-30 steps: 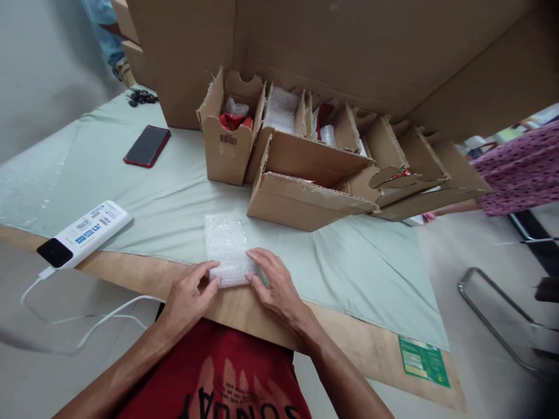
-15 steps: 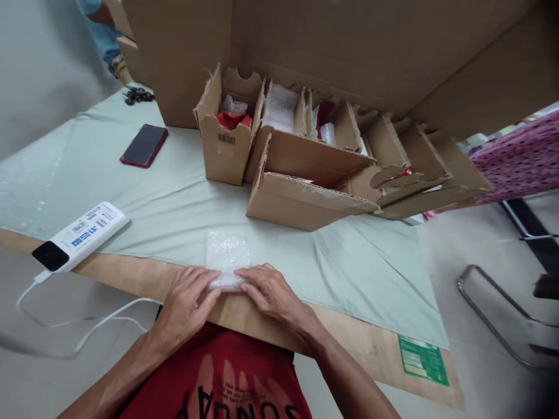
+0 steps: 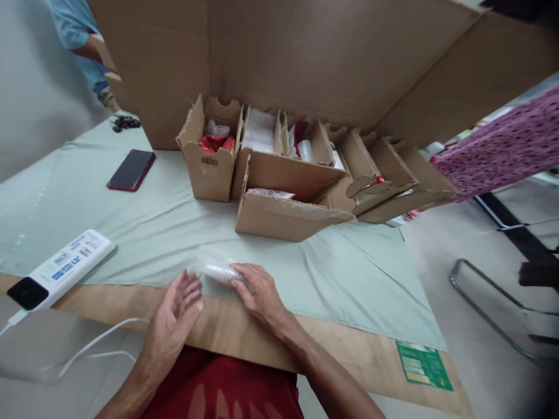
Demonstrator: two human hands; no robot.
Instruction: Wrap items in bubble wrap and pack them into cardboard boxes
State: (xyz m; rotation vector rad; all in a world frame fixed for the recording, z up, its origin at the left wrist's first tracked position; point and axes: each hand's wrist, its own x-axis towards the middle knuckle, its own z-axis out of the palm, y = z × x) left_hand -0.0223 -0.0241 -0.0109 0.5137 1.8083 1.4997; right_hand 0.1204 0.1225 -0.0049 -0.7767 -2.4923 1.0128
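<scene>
I see the right hand (image 3: 259, 294) grasping one end of a roll of clear bubble wrap (image 3: 220, 272), its fingers laid over the top and its thumb along the near side. The left hand (image 3: 174, 311) is released, fingers loosely spread and palm turned inward, just beside the roll's other end; from here I cannot tell whether any fingertip brushes the plastic. The roll lies near the front edge of the surface (image 3: 349, 273), on the pale green cloth (image 3: 161, 224), with a thin, see-through flap reaching out behind it.

Beyond it I have a long, low cardboard box (image 3: 283, 222) set crosswise, printed packets showing inside. Behind that stands a row of narrow open cartons: the leftmost carton (image 3: 212, 180) bears a barcode and holds something red, and the one next to it holds flat bubble wrap sheets (image 3: 261, 128).

To my left, a white power bank (image 3: 65, 270) with a dark end sits at the surface's edge, a white cable (image 3: 94, 343) looping below. Further back lies a dark-screened phone (image 3: 131, 170) in a red case. A green printed label (image 3: 423, 365) sits at the near right corner. At the far left I catch another person's blue sleeve (image 3: 72, 26).
</scene>
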